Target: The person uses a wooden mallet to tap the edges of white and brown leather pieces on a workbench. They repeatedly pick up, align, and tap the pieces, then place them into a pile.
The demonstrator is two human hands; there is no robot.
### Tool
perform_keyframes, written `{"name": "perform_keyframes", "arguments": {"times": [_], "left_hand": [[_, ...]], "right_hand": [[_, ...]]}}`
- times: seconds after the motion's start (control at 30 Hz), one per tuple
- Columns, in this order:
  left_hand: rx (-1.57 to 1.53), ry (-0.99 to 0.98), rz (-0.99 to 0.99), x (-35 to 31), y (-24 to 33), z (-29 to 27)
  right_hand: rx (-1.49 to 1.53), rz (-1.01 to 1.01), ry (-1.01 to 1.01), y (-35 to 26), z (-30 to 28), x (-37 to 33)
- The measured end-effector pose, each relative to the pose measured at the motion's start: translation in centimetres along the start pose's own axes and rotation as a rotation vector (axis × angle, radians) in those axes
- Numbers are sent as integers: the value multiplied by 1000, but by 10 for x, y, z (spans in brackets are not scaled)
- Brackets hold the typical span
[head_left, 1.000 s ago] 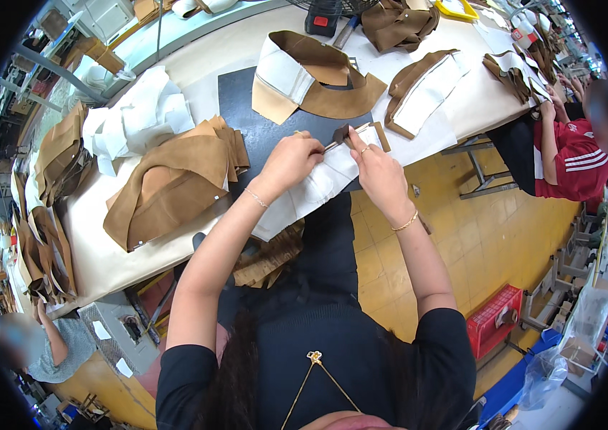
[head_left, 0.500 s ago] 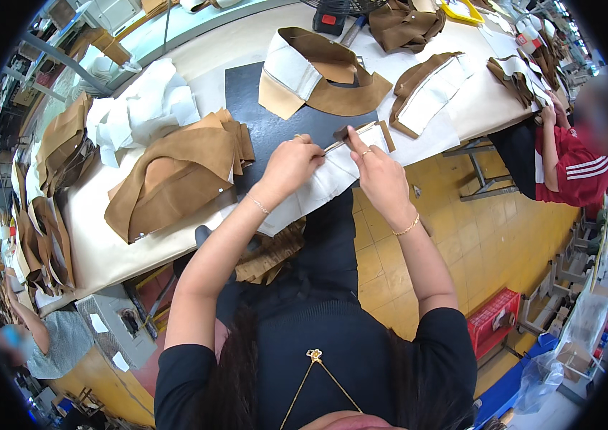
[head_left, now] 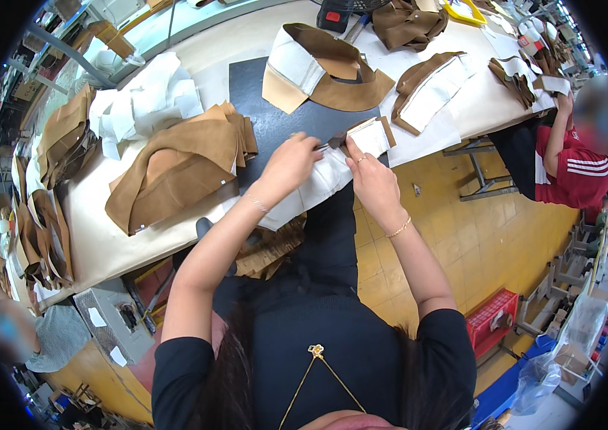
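Brown-edged white fabric piece (head_left: 367, 136) sits at the desk (head_left: 103, 236) edge, pinched by your left hand (head_left: 291, 163) and right hand (head_left: 370, 183); stacked brown pieces (head_left: 182, 168) look untouched, so much seems left.

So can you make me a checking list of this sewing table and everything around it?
Surface: long pale table with a dark mat on it.
Job's things: white-and-brown fabric piece at the mat's near edge, with a small dark tool, hard to make out.
Clutter: brown fabric stack, white pieces, more cut pieces farther along.
Hands: left hand and right hand both on the fabric piece; fingers pinching it.
Cables: nothing seen.
Surroundings: yellow floor, red crate, another person in a red top.
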State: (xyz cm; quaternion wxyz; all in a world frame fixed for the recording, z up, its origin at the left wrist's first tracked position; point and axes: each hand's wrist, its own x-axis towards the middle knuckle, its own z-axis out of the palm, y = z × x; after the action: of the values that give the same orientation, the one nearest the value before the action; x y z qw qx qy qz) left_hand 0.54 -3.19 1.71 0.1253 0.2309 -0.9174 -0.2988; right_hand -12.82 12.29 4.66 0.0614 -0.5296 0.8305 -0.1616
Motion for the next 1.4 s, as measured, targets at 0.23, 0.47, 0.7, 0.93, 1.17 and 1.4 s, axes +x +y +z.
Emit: {"name": "perform_keyframes", "arguments": {"times": [0.23,0.47,0.7,0.93,1.17,1.4], "left_hand": [[-123,3,-40,-16,0,-6],[243,113,145,-23,6,4],[303,196,202,-26,6,8],[353,225,196,-30,8,12],[-2,166,36,-4,5,10],[-61,197,7,46,7,22]], "right_hand": [[100,-71,154,3,-5,7],[89,-92,52,-9,-15,5],[177,-122,162,-21,-21,14],[159,-137,171,-27,-29,10],[74,-138,126,-7,-20,18],[-47,65,50,13,-10,35]]}}
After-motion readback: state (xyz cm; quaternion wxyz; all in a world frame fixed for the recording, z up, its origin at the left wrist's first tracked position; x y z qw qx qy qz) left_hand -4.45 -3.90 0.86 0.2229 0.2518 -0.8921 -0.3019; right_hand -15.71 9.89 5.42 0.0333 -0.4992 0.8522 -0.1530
